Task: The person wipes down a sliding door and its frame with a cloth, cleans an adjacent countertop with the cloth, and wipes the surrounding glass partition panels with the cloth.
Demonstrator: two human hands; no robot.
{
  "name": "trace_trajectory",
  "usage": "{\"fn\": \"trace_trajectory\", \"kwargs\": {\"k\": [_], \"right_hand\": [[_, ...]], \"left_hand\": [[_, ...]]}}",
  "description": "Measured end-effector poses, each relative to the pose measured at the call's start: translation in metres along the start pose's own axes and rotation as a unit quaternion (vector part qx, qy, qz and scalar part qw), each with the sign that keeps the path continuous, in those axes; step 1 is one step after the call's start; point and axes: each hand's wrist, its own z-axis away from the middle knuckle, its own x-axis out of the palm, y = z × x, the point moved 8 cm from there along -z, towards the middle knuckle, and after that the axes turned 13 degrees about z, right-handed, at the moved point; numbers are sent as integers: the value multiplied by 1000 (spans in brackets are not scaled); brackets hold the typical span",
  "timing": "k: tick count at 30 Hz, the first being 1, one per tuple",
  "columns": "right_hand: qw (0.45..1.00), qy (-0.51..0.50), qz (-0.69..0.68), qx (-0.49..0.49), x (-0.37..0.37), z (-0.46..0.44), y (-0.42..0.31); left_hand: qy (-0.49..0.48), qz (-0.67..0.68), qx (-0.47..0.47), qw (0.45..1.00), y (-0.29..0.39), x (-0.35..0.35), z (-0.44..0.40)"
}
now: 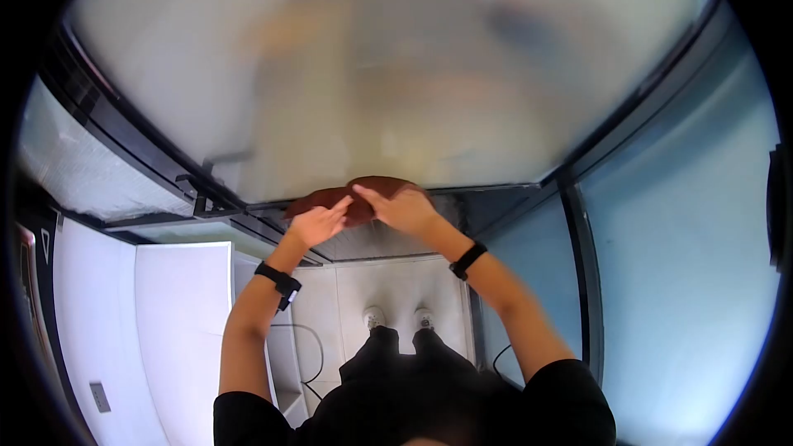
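Note:
A reddish-brown, soft-looking piece (373, 182) with a rounded upper edge is held up in front of the frosted glass, at the panel's lower edge in view. What kind of thing it is, I cannot make out. My left hand (319, 225) is at its left part, with fingertips pointing right across it. On its right part lies my right hand (406, 210), the index finger stretched leftward over the surface. The fingertips of the two hands nearly meet in the middle. Parts of the piece are hidden behind both hands, and so are some fingers.
A frosted glass panel (462, 132) in a black frame stands before me, with a dark handle (195, 190) at its left. Bluish glass (677, 223) is on the right. A white cabinet (183, 314) stands at left, beside a cable (320, 347) and pale floor tiles (330, 301).

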Motion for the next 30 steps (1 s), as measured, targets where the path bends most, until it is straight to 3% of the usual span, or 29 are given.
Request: {"fn": "trace_trajectory", "kwargs": {"k": [1, 2, 4, 7, 8, 11, 12, 13, 14, 15, 17, 18, 19, 21, 22, 23, 24, 25, 27, 30], "right_hand": [[998, -33, 22, 42, -1, 12, 19], [998, -31, 25, 49, -8, 21, 32], [957, 261, 128, 1, -81, 43, 42], [913, 377, 120, 95, -135, 53, 72], [889, 420, 142, 115, -149, 57, 76], [875, 430, 134, 179, -115, 67, 96], [867, 446, 51, 215, -109, 78, 99], [865, 448, 50, 222, -89, 88, 104], [886, 396, 50, 238, -48, 92, 113], [904, 342, 48, 252, -33, 94, 115], [903, 348, 43, 247, -25, 120, 119], [920, 309, 64, 232, -29, 128, 119], [935, 268, 86, 216, -37, 133, 119], [933, 265, 111, 214, -64, 144, 131], [920, 299, 46, 250, -77, 151, 146], [900, 329, -22, 285, -87, 158, 159], [884, 322, -101, 323, -96, 161, 173], [862, 311, -179, 359, -97, 164, 186], [870, 360, -137, 309, -98, 166, 187], [876, 363, -126, 291, -94, 174, 186]], "left_hand": [[66, 15, 69, 995, 15, -6, -21], [68, 17, 76, 995, 22, -3, -40], [65, 245, -14, 967, 24, -21, -92], [120, 136, 11, 983, 50, -72, -158], [85, 139, -34, 986, 53, -77, -177], [84, 187, -8, 979, 58, -46, -188], [80, 187, -1, 979, 63, -35, -190], [56, 286, -32, 956, 65, -21, -188], [31, 381, -65, 922, 67, -5, -184], [24, 382, -64, 922, 74, 5, -183], [0, 415, 11, 910, 95, 21, -183], [-93, 428, -62, 897, 95, 48, -180], [-98, 426, -56, 898, 102, 42, -188], [-66, 397, -13, 915, 119, 21, -211], [-69, 394, -8, 916, 124, 15, -227], [-12, 344, 33, 938, 130, 1, -247], [46, 294, 72, 952, 138, -11, -262], [44, 295, 73, 952, 144, -12, -277], [96, 334, 97, 933, 152, -23, -297], [53, 383, 52, 921, 147, 12, -287]]}}
